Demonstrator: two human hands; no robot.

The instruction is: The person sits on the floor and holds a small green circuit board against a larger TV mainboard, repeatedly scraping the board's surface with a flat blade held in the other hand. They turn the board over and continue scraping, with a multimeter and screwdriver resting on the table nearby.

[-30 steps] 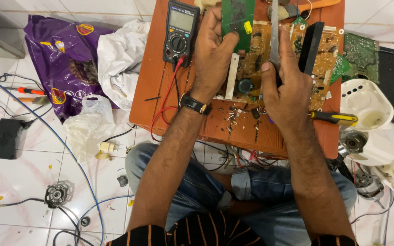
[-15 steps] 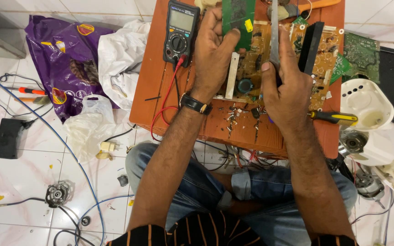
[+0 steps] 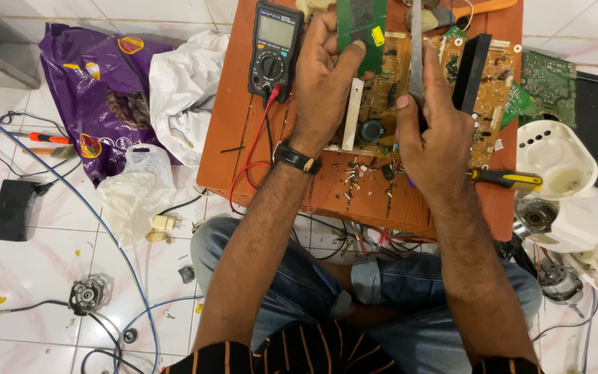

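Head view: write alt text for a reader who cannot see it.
A seated person's left hand holds a small green circuit board while the right hand grips a metal tool above a brown circuit board on an orange table, a multimeter beside them.

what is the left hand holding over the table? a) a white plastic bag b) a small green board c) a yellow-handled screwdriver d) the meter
b: the left hand pinches a small green board with a yellow tag, while the meter lies beside it on the table and the screwdriver lies by the right hand.
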